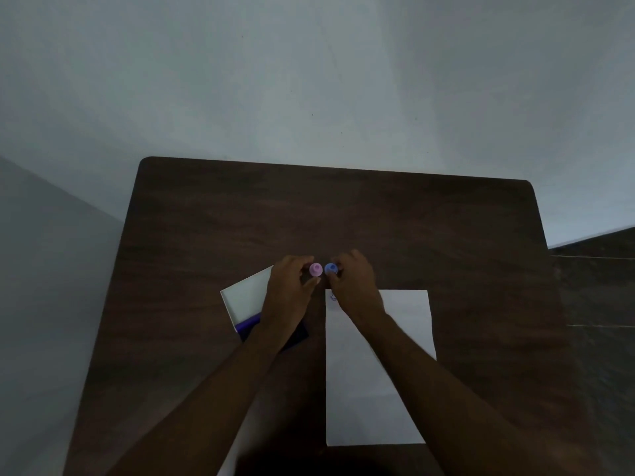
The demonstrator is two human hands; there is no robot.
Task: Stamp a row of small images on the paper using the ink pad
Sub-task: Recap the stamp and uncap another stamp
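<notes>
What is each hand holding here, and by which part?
Left hand pinches the pink stamp by its sides; right hand pinches the blue stamp likewise, tops exposed.

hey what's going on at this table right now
A person is stamping on paper. The left hand holds a pink stamp and the right hand a blue stamp, side by side above the table. The white paper shows one small mark near its top left corner. An open ink pad lies to the left.

Both forearms are bare to the frame's edge; the left hand (288,293) and right hand (354,282) wear no rings, watch or gloves.
</notes>
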